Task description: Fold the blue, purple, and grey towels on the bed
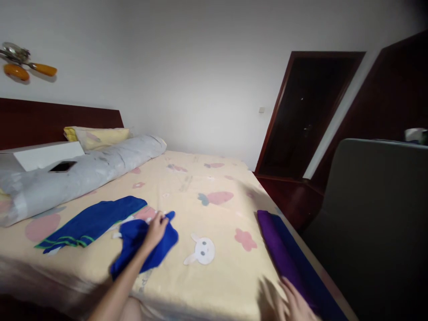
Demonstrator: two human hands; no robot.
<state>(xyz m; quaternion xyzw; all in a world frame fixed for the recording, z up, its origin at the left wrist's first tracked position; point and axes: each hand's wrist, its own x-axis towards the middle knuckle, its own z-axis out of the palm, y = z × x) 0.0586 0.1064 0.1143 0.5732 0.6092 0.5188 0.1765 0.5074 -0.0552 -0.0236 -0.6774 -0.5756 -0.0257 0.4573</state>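
Observation:
My left hand (157, 229) is closed in a pinch on the upper edge of a small blue garment (167, 243), which lies crumpled on the bed with white tags at its left side. Left of it lies another blue garment (100, 218) with green trim, spread flat. At the lower right, my right hand (294, 303) is at the near end of a folded purple cloth (276, 243), fingers stretched out and slightly blurred; the frame's bottom edge cuts it off. Along the purple cloth runs a dark blue folded cloth (297, 254).
The bed's cream sheet (207, 223) has rabbit and strawberry prints. A long grey-white roll (110, 156) lies near the headboard (60, 118), with a phone (63, 166) and a white box (50, 154) on it. A dark grey panel (374, 223) stands right of the bed, before a door (304, 116).

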